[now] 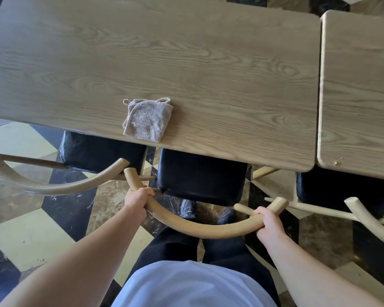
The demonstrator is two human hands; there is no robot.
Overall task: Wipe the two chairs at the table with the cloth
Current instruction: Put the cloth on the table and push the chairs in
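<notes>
1. We take the long wooden table (186, 63) as our landmark; it fills the upper part of the head view, and a second table (361, 85) of the same wood stands just beside its right end, a narrow gap between them.
2. Below the table's near edge we see the patterned floor (53, 235) in cream, brown and black tiles.
3. Three chairs are tucked partly under that near edge; the middle chair (201, 177) has a black seat and a curved wooden backrest (197, 229); the left chair (102, 151) stands just beside it, their backrest ends nearly touching; the right chair (341, 191) sits under the second table.
4. Our left hand (139, 197) grips the middle backrest near its left end, fingers curled over the rail; our right hand (269, 220) grips the same rail near its right end, fingers wrapped round it.
5. The cloth (146, 120), grey-brown and folded, lies on the table at its near edge, above the gap between the left and middle chairs; neither hand touches it.
</notes>
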